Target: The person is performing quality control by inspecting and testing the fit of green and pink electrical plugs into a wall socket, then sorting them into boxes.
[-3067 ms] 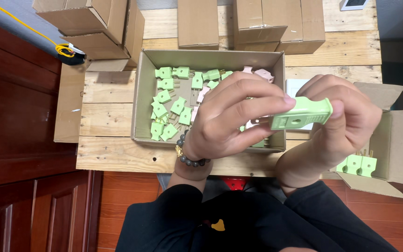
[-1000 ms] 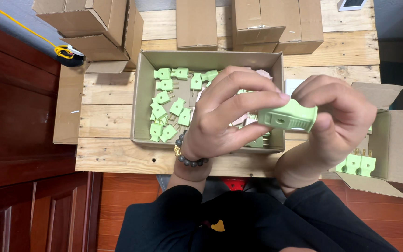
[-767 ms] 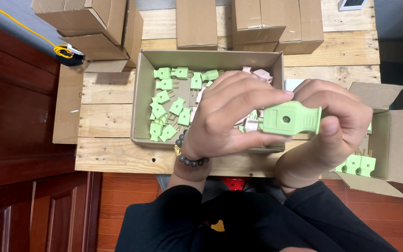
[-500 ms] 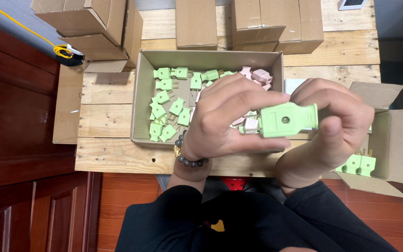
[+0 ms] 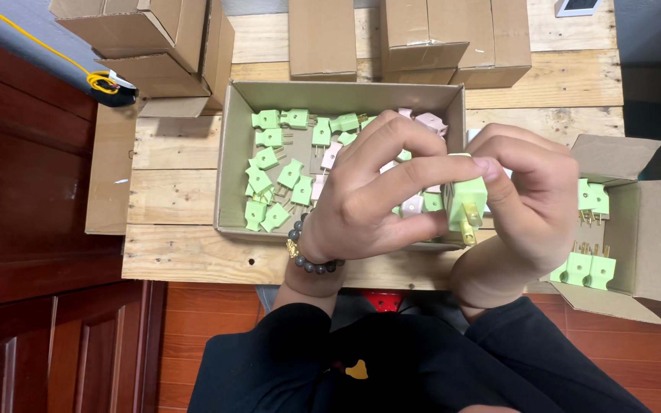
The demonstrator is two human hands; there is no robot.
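**Green plug pinched between both hands over the open box**

I see both hands meeting above the near edge of the shallow cardboard box (image 5: pixel 227 160) on the wooden table (image 5: pixel 177 195). Between them sits one pale green plug (image 5: pixel 462 200), its brass prongs (image 5: pixel 467 229) pointing down toward me.

I judge the plug light, rigid moulded plastic, smooth enough to slip a little if held on its flat faces. The body is the place to hold; the thin prongs look like the part most likely to bend.

My left hand (image 5: pixel 376 200) has its grip closed around the plug's left side, thumb underneath and fingers curled over the top. My right hand (image 5: pixel 533 203) pinches the other side, forefinger tip pressed on the upper edge. Neither grip is spread.

More green and a few pink plugs (image 5: pixel 275 164) lie loose in the box; a second carton (image 5: pixel 652 229) to the right holds several green ones standing prongs up.
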